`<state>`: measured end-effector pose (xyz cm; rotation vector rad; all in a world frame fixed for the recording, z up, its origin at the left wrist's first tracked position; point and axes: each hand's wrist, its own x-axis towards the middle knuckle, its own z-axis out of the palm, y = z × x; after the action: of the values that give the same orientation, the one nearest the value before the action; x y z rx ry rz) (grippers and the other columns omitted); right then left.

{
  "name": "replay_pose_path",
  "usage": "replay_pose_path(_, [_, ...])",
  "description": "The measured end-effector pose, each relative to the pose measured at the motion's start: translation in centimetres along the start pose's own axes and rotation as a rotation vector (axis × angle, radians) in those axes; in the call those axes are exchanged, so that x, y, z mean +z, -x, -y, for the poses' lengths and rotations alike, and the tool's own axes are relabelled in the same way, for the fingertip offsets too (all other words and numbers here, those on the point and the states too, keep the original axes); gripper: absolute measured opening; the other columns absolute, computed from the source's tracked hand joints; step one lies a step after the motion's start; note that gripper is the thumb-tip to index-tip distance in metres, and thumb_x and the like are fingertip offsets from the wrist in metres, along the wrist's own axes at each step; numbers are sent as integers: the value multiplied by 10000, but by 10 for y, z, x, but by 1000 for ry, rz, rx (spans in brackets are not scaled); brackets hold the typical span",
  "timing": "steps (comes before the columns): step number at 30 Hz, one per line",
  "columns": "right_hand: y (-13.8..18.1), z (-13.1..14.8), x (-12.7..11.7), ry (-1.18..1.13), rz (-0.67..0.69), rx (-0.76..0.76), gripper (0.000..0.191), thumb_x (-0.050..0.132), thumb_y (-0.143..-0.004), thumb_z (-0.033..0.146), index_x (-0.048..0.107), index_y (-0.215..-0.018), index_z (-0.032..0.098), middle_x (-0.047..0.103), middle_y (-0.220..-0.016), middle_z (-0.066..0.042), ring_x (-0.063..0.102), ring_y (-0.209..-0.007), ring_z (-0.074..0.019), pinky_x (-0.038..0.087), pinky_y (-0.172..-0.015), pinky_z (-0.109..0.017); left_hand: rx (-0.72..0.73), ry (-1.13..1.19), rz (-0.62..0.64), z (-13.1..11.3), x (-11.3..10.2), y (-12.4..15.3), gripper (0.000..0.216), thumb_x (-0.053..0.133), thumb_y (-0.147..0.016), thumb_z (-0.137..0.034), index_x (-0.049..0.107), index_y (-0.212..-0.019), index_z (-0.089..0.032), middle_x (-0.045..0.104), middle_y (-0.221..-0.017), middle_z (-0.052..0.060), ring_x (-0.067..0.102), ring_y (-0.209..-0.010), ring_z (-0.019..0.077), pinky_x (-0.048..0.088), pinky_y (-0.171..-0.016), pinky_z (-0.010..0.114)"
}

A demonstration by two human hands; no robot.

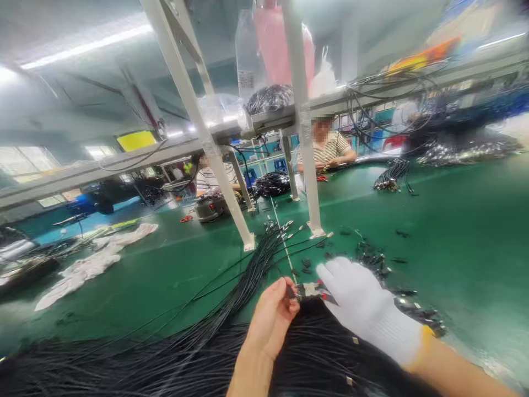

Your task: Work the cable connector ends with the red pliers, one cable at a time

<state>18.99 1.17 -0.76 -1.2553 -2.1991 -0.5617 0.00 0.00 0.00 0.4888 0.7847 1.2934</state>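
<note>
My bare left hand (275, 314) pinches a small black cable end (291, 290) between thumb and fingers. In a white knitted glove with a yellow cuff, my right hand (357, 300) is wrapped round red-and-black-handled cutting pliers (311, 289). The jaws of the pliers point left and meet the black piece at my left fingertips; whether they are closed on it I cannot tell. Below both hands spreads a thick mass of black cables (157, 358). A bundle of cables (260, 259) with light metal tips runs away from me on the green tabletop (185, 275).
Small black pieces (372, 259) lie scattered right of my hands. Two white posts (308, 165) hold a shelf over the table. Farther back are a cable bundle (390, 175), a dark round device (210, 208) and a white cloth (95, 259). A person (330, 146) sits across the table.
</note>
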Motion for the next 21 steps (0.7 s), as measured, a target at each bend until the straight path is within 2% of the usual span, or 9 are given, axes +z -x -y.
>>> replay_pose_path(8, [2,2,3,4,19,2,341,764,-711,277,634,-1009,175,647,-903,-53,524,-821,-237,332,-677,-344,-6,-42,13,0,3,2,405,969,-501,-300,719,-739,-87,622,-712,22,476,-555,58,384,-495,178])
replay_pose_path(14, [4,2,4,-15,63,15,268,724,-759,296,625,-986,194,631,-867,-33,522,-801,-231,329,-667,-344,54,-129,18,1,6,3,448,960,-504,-379,701,-737,-97,604,-693,0,449,-537,48,348,-485,175])
replay_pose_path(21, [5,4,4,29,37,-10,333,758,-719,311,644,-1007,185,651,-883,-37,537,-795,-227,325,-654,-342,144,-318,-14,7,8,5,486,890,-577,-528,666,-718,-120,506,-531,-49,397,-479,51,300,-462,183])
